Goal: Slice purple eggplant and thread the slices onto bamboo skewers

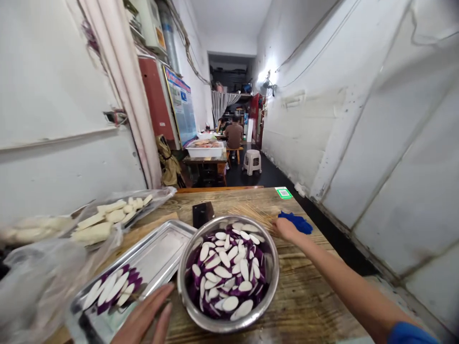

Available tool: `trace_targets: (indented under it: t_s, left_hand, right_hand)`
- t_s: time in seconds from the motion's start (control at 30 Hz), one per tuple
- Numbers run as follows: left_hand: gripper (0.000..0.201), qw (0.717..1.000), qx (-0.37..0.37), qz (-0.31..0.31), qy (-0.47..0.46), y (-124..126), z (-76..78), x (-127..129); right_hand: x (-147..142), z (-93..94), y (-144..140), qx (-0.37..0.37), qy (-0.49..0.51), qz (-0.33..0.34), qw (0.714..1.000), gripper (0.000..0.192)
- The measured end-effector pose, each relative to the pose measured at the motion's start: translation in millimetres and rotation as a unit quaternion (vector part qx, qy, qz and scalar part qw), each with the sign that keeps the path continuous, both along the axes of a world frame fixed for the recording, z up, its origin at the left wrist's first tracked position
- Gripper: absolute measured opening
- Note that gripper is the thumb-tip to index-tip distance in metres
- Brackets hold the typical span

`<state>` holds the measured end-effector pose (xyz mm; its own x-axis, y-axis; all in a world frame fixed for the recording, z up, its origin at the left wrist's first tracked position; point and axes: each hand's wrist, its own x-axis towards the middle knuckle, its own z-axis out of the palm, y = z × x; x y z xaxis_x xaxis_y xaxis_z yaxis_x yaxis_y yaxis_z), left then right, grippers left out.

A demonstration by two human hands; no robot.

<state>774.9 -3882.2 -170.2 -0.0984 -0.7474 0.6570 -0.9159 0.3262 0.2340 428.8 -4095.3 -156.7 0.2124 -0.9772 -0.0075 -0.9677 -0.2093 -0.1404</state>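
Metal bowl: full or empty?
Looks mostly full: white-and-purple slices spread right across the bowl, hiding its bottom. Bare steel shows around the rim.

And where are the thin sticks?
In the head view, the thin sticks lie right of centre on the table, beyond the metal bowl, by the right hand.

Two hands: a left hand [147, 313] and a right hand [285, 230]. One bowl [229, 328] and one tray [158, 246]. Dozens of slices [224, 259] in the bowl, too overlapped for an exact count; on the tray, one cluster of slices [116, 288]. Several thin sticks [256, 210], too bunched to number. One blue cloth [297, 222], one code card [284, 192], one dark block [202, 213]. Two tables: one near [304, 277], one farther [201, 161], with one white tub [204, 152]. One plastic stool [252, 162], one seated person [234, 136].
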Motion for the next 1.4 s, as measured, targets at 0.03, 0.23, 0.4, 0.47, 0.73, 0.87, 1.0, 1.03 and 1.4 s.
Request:
trace_targets:
  t_s: [0.03, 0.23, 0.4, 0.47, 0.73, 0.87, 1.0, 1.03, 1.4]
  left_hand:
    - [0.041, 0.999, 0.030, -0.029, -0.023, -12, 12.6, -14]
    - [0.032, 0.919, 0.290, -0.216, -0.154, -82, 43.1, -97]
    - [0.029, 0.877, 0.350, -0.229, -0.238, -107, 22.0, -127]
    - [0.029, 0.879, 0.344, -0.203, -0.259, -111, 14.3, -131]
    - [0.015, 0.889, 0.303, -0.223, -0.261, -116, 5.4, -134]
    - [0.023, 0.892, 0.275, -0.269, -0.236, -114, 4.5, -130]
    - [0.017, 0.896, 0.300, -0.262, -0.197, -114, 1.9, -125]
    - [0.014, 0.898, 0.309, -0.263, -0.171, -114, 1.6, -124]
    - [0.035, 0.764, 0.463, -0.217, 0.394, -117, 4.4, -106]
  right_hand:
    - [-2, -18.5, -5, 0.011, 0.008, -0.007, 1.000, 0.022]
    - [5, -76.1, -23, 0.033, 0.045, -0.011, 0.998, 0.024]
    - [-4, -77.6, -16, 0.017, 0.061, 0.009, 0.998, 0.030]
    - [-5, -74.0, -7, 0.004, 0.064, 0.025, 0.998, 0.030]
    - [-4, -62.1, 41, -0.032, 0.091, 0.035, 0.995, 0.029]
    - [-22, -63.9, 91, -0.049, 0.088, 0.021, 0.995, 0.030]
    - [-29, -69.7, 126, -0.044, 0.065, 0.015, 0.997, 0.026]
    - [-26, -71.2, 128, -0.041, 0.057, 0.014, 0.997, 0.024]
    - [-7, -78.3, 123, -0.025, -0.018, -0.065, 0.997, 0.018]
